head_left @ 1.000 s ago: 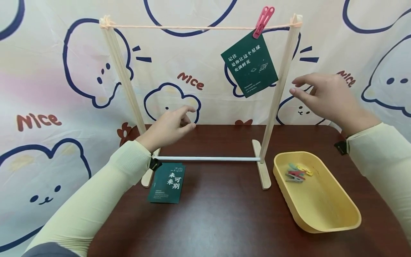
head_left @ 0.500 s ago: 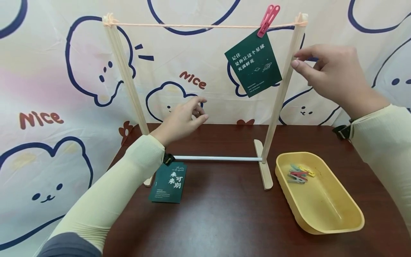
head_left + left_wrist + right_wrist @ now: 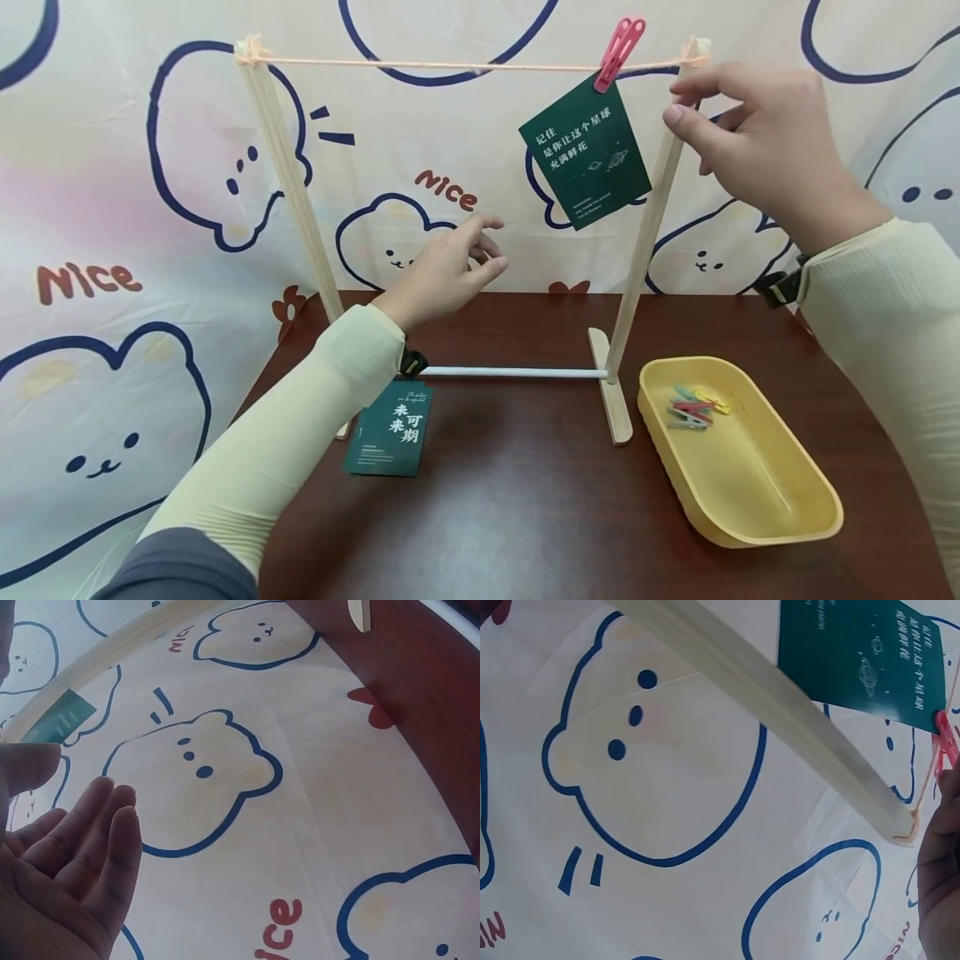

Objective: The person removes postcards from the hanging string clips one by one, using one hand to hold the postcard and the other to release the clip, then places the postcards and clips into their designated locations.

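A dark green card (image 3: 588, 162) with white print hangs tilted from the string (image 3: 420, 63), held at its top corner by a pink clothespin (image 3: 619, 55). My right hand (image 3: 765, 137) is raised beside the top of the right wooden post (image 3: 651, 212), fingers loosely bent, thumb and index apart, holding nothing. Lower and to the left, my left hand (image 3: 453, 267) hovers within the frame, fingers relaxed. In the left wrist view that hand (image 3: 75, 877) has nothing between thumb and fingers. The right wrist view shows only part of the right hand (image 3: 941, 877) at its edge.
More green cards (image 3: 390, 429) lie stacked on the brown table (image 3: 510, 500) by the frame's left foot. A yellow basin (image 3: 765, 467) on the right holds several clothespins (image 3: 693, 410). A white rod (image 3: 510, 372) joins the posts low down; a patterned cloth hangs behind.
My right hand has risen and come closer to the right post's top. The left hand has moved right and slightly up. The hanging card and clothespin stay on the string.
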Action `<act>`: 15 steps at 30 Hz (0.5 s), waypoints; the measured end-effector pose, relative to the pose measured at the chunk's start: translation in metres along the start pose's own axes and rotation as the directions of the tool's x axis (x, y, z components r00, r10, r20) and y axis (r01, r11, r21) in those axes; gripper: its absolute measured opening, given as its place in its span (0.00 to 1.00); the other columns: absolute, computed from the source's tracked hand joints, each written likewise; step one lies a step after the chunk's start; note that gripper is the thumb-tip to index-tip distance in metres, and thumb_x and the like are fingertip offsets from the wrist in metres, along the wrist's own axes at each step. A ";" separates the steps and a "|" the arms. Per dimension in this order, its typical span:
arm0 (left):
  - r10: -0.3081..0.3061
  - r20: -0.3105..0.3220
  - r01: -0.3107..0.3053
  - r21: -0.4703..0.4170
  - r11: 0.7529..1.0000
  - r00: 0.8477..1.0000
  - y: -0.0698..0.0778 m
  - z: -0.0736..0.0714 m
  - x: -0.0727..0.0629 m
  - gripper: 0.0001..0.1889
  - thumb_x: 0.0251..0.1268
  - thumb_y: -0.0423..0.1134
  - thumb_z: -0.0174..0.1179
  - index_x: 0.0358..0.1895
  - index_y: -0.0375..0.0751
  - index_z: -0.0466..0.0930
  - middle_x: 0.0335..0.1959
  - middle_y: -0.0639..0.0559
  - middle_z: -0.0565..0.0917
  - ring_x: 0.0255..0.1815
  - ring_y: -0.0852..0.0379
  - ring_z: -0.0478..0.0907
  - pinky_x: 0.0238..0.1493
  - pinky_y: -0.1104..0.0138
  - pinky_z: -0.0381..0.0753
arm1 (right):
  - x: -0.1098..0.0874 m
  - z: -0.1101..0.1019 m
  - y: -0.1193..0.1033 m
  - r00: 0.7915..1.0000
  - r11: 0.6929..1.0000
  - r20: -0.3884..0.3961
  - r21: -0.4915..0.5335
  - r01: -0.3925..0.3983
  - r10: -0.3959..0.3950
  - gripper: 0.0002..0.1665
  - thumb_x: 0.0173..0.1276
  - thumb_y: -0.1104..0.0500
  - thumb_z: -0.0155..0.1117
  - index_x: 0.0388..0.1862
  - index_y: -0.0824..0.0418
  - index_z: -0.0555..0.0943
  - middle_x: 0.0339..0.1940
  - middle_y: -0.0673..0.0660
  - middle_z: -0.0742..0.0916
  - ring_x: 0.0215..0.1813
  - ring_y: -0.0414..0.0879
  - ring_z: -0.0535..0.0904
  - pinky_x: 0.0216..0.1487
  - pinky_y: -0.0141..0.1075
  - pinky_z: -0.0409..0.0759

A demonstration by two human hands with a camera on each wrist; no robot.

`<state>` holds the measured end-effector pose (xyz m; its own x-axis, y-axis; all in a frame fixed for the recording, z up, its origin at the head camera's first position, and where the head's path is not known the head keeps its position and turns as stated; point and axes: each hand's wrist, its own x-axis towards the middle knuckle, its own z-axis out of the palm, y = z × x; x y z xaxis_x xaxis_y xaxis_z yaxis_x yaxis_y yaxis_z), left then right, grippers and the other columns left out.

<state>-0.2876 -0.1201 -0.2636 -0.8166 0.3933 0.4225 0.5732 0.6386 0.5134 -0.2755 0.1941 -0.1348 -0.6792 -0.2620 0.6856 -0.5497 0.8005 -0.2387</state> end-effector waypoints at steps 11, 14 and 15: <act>0.010 0.004 -0.010 0.017 1.000 1.000 0.011 0.006 0.013 0.26 0.70 0.48 0.58 0.68 0.47 0.65 0.43 0.60 0.81 0.45 0.65 0.77 0.45 0.71 0.78 | 0.020 -0.004 -0.012 0.998 0.991 0.017 0.119 -0.063 0.061 0.26 0.69 0.41 0.60 0.66 0.41 0.75 0.62 0.46 0.79 0.32 0.31 0.79 0.44 0.23 0.75; 0.017 0.000 -0.017 0.002 1.000 1.000 0.013 0.009 0.016 0.27 0.71 0.48 0.58 0.68 0.47 0.64 0.43 0.60 0.81 0.45 0.65 0.77 0.45 0.71 0.78 | 0.027 -0.004 -0.011 0.994 0.973 0.032 0.203 -0.112 0.108 0.28 0.68 0.43 0.62 0.66 0.40 0.74 0.64 0.46 0.78 0.35 0.33 0.81 0.44 0.23 0.76; 0.019 -0.001 -0.019 -0.005 1.000 1.000 0.013 0.010 0.017 0.27 0.71 0.48 0.58 0.68 0.47 0.64 0.44 0.60 0.82 0.45 0.66 0.77 0.45 0.71 0.78 | 0.029 -0.004 -0.010 0.992 0.968 0.037 0.218 -0.123 0.118 0.28 0.68 0.43 0.62 0.67 0.39 0.73 0.64 0.45 0.77 0.36 0.34 0.81 0.43 0.23 0.76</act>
<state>-0.2947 -0.0982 -0.2570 -0.8057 0.4047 0.4325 0.5887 0.6279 0.5092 -0.2874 0.1804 -0.1100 -0.7566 -0.1853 0.6271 -0.5546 0.6898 -0.4654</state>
